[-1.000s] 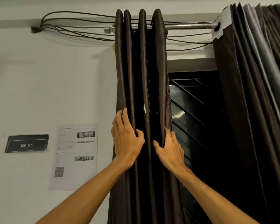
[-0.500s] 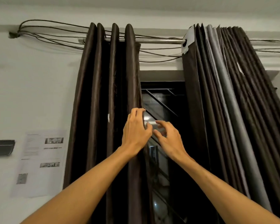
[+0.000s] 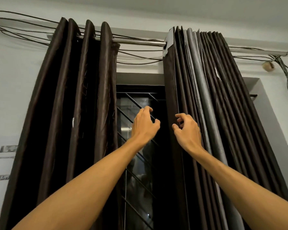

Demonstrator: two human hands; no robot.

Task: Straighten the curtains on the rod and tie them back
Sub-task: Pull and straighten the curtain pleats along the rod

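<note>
Head view: right curtain (image 3: 214,113) hangs bunched on the rod (image 3: 140,42), its leading edge at the right hand (image 3: 186,128), whose fingers curl against the fold; whether they pinch it cannot be told; left hand (image 3: 145,125) hovers loosely curled, holding nothing, before the window grille (image 3: 136,103); left curtain (image 3: 76,105) hangs gathered to that hand's left; cables (image 3: 140,53) sag above both hands.
</note>
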